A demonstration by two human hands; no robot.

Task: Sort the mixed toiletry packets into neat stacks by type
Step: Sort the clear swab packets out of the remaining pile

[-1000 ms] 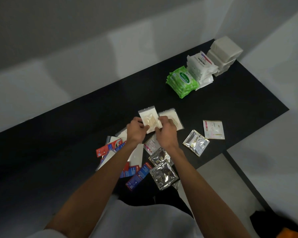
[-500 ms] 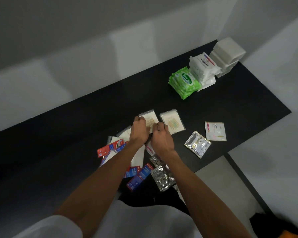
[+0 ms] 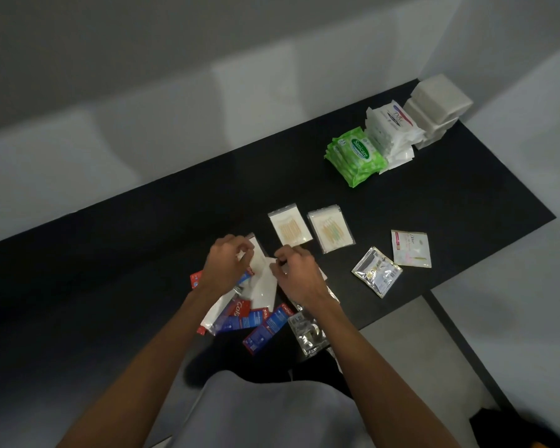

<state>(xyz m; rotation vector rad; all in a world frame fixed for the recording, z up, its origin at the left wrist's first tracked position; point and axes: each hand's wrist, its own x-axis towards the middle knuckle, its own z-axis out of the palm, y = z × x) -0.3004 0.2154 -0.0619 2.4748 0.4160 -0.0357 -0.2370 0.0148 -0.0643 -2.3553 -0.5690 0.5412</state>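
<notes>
Head view; where do we find the hands?

We find the left hand low over the mixed pile, fingers curled, pinching a white packet; the right hand is just beside it, fingertips curled at the upper corner of a flat white pouch; whether it really grips, we cannot tell.

And what do we make of the pile?

We see red-and-blue packets and a crumpled silver one overlapping at the near edge of the black table; both wrists cross above them.

Further out?

Just beyond the hands we count two swab packets lying side by side, apart from each other; to their right lie a foil packet and a Dove sachet, close together.

And the far corner?

We see three stacks in a row, touching: the green wipes stack, the white packs stack, and the white square stack nearest the wall.
</notes>
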